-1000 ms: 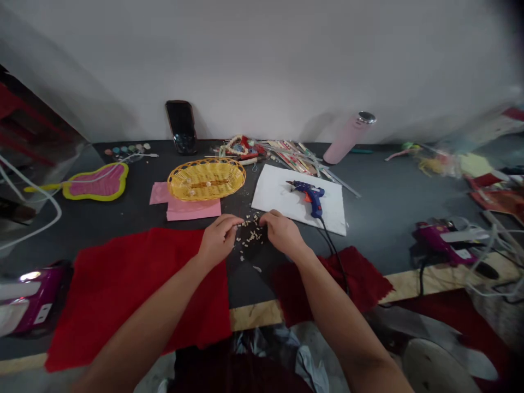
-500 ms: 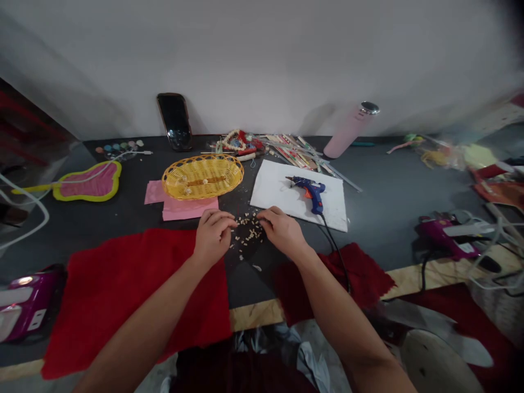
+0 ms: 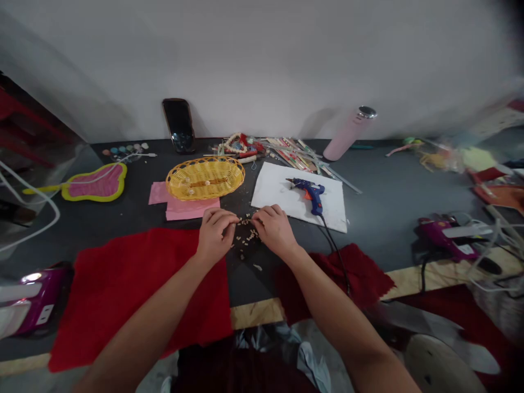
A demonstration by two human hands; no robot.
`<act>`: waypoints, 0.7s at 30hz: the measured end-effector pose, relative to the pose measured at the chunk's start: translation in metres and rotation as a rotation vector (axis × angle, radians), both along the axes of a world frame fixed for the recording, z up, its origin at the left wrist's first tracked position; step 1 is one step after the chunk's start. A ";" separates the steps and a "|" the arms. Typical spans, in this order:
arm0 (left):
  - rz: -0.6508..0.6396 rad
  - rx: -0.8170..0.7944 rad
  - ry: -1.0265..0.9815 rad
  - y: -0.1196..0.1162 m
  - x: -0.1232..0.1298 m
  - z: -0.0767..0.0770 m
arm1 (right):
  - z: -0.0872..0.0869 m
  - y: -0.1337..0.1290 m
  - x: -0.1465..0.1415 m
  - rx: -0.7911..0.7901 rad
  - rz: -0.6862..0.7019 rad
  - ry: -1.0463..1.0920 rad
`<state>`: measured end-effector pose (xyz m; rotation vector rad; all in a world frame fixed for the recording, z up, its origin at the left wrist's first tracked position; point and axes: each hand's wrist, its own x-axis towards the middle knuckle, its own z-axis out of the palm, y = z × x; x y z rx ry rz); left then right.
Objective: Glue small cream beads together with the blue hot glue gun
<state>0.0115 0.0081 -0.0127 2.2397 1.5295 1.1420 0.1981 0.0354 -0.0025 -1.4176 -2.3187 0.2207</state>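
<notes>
The little pale bits (image 3: 250, 236) lie closer to me than the yellow basket (image 3: 196, 188), a bit to its right. My left hand (image 3: 216, 232) and right hand (image 3: 276, 230) are at their two sides, fingertips near thumbs, but I can't tell if I'm pinching any. I think I'm picking through them, so the next move needs a small, soft pinch. The blue glue gun (image 3: 313, 191) sits right of the basket

L hand (image 3: 216, 232) & R hand (image 3: 275, 229) bare, approx. level, fingertips facing across small gap. Fingers bent on both; R hand back up. L forearm (image 3: 164, 303) angles in from lower L, R forearm (image 3: 331, 297) from lower R. Wrists approx. straight. Grip at tips too small to tell.
</notes>
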 end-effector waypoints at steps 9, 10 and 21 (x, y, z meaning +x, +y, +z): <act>-0.007 -0.032 -0.066 -0.003 0.003 0.005 | 0.003 -0.007 -0.010 0.163 0.252 0.202; -0.011 -0.046 -0.088 -0.003 0.003 0.005 | 0.001 -0.007 -0.010 0.157 0.274 0.207; -0.058 -0.110 -0.231 -0.001 0.002 0.010 | 0.007 -0.011 -0.008 0.026 0.239 0.347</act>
